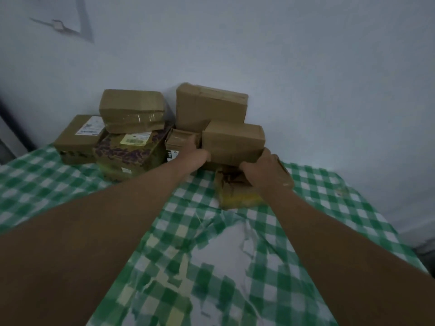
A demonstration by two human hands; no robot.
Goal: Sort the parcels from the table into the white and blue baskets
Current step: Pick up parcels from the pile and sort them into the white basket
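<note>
Several brown cardboard parcels are piled at the far side of the table, against the wall. My left hand [199, 156] and my right hand [263, 168] grip a plain brown parcel [233, 142] from its left and right ends. It sits on top of other parcels at the right of the pile. A flat parcel with yellow tape [235, 191] lies under my right hand. Behind stands a taller brown parcel [209, 107]. No basket is in view.
To the left lie a taped parcel [131, 111], a labelled box [77, 137], a purple-patterned box [131, 154] and a small box [181, 140]. The table [211, 255] carries a wrinkled green-and-white checked cloth. A pale wall is right behind the pile.
</note>
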